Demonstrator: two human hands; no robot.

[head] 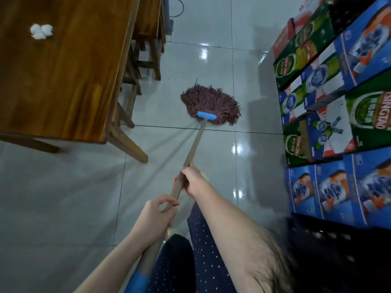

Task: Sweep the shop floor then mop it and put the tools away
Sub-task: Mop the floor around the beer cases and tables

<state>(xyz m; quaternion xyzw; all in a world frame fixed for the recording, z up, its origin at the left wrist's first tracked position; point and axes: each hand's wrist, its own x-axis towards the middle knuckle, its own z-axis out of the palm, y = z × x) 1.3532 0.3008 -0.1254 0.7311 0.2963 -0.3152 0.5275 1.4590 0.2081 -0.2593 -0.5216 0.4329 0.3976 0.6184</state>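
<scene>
A mop with a shaggy maroon head (209,105) and a blue clamp (207,115) lies flat on the glossy grey tiled floor (63,197) ahead of me. Its grey-brown handle (194,144) slants back toward me. My right hand (191,180) grips the handle about midway. Lower down, my left hand (155,220) is wrapped around the same handle, just above a blue grip end (136,282). My legs in dark dotted trousers (190,261) are below.
A wooden table (63,66) with a crumpled white tissue (41,31) stands at left, wooden stools (148,39) behind it. Stacked beer cartons (338,102) line the right side. A dark crate (328,240) sits at lower right. A black cable (179,7) lies at the top.
</scene>
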